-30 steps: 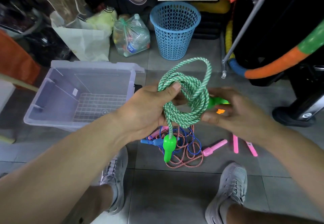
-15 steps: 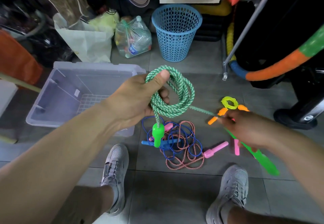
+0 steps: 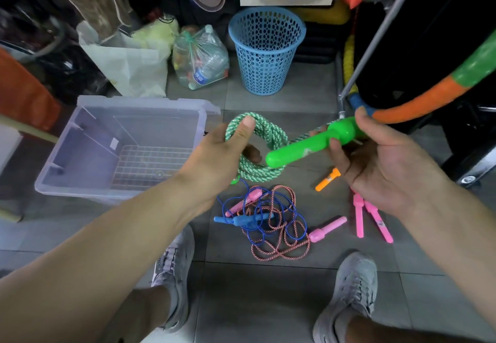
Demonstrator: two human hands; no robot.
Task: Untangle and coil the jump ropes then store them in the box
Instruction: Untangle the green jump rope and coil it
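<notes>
The clear box [image 3: 80, 154] is sitting open on the floor to the left of the left hand [image 3: 222, 152], with nothing visible inside but a wire grid at its bottom. A blue basket [image 3: 267, 50] is standing beyond both hands, well apart from them. Below the hands, between the two grey shoes [image 3: 174, 270], a blue rope and a red-and-white rope are lying tangled together in a pile [image 3: 273, 224], with blue and pink handles among the loops. The left hand is closing around the coil [image 3: 257, 149] of green-and-white rope, thumb pressing on top of the loops and fingers curling through the middle. The right hand [image 3: 383, 165] is half open, pinching the bulb end of the green handle [image 3: 308, 146] between thumb and fingertips; the handle is pointing down-left across the coil. A short run of rope is leading from the handle back to the coil. Two pink handles [image 3: 370, 216] are lying just below the right hand, and an orange handle [image 3: 327, 180] is lying below it to the left.
</notes>
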